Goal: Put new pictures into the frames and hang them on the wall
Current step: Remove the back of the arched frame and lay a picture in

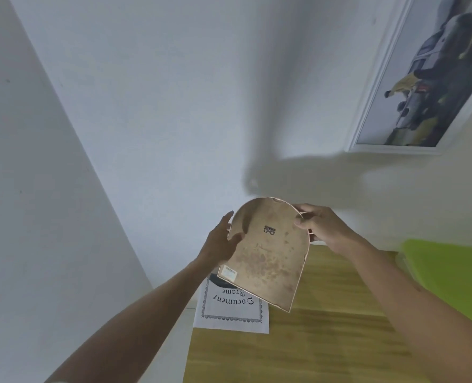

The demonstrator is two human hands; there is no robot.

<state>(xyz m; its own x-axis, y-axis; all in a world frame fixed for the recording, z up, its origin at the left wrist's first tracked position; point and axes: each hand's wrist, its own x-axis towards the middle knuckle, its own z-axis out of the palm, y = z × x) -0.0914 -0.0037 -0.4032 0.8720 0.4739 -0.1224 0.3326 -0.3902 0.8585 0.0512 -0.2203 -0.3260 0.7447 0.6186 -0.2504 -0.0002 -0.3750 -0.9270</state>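
Below my arms, in the lower middle and right of the frame, I see a wooden table (326,341) with a light, grained top. A white printed sheet (230,313) lies flat on it near its left edge, bearing a decorative border and the words "Document Frame", which read upside down to me. At the right edge sits a lime-green object (450,275); I cannot tell what it is.
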